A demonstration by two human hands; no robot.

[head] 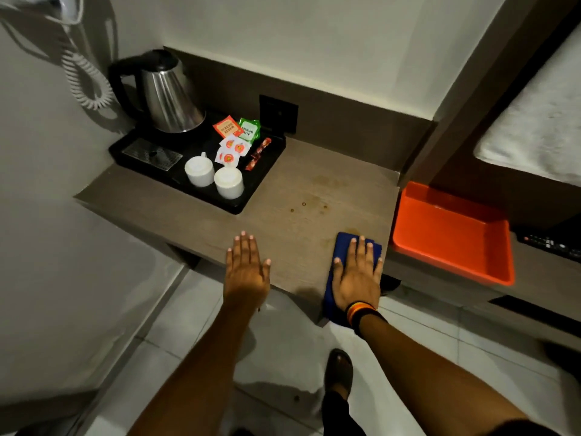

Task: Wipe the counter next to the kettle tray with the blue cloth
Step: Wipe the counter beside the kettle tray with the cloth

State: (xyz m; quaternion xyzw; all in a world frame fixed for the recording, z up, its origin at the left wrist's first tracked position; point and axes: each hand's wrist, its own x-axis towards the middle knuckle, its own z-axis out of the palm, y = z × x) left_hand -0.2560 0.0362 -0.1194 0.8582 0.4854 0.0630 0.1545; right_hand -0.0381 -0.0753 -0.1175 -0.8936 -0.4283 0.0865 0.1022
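A folded blue cloth (341,243) lies at the front right corner of the wooden counter (314,190), partly hanging over the front edge. My right hand (356,273) presses flat on it, fingers spread. My left hand (246,269) rests flat and bare on the counter's front edge, to the left of the cloth. Brown stains and small spots mark the counter between the cloth and the black kettle tray (251,196). That tray sits at the back left with a steel kettle (169,96).
On the tray stand two upturned white cups (213,179) and several tea and sugar sachets (239,140). An orange tray (452,234) sits on a lower shelf to the right. A coiled cord (85,73) hangs on the left wall. My shoe (338,369) is on the tiled floor.
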